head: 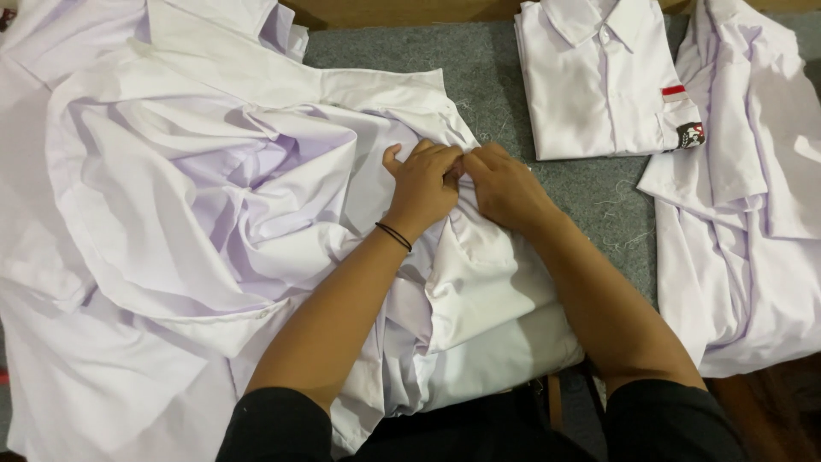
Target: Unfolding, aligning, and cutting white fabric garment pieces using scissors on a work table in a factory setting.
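White school-type shirt (256, 197), unfolded and rumpled, lies spread over left and centre of the table (479, 77), which is covered w/ grey felt. Fabric looks thin, light, fully limp — creases and billows everywhere, no stiffness except prob. collar and front placket. Not slippery by the look; felt under it should give some drag. Not fragile, but buttons and seams are the hard spots.

Both hands meet at shirt's right edge, approx. mid-table. Left hand (422, 184) curled nearly closed, fingertips pinching a small bit of cloth; black band on the wrist. Right hand (505, 188) likewise closed down, thumb and fingers pinched on the same spot, touching the left. What exactly sits between the fingertips (button? placket edge?) too small to tell.

Best hold, judged: pinch at seams, placket or collar; a loose mid-panel grab would just bunch up.

Outward: folded white shirt (599, 77) w/ buttoned collar and small red pocket tab, upper right, apart from the hands. Further right, more white shirts (744, 214) lying loosely, partly overlapping.
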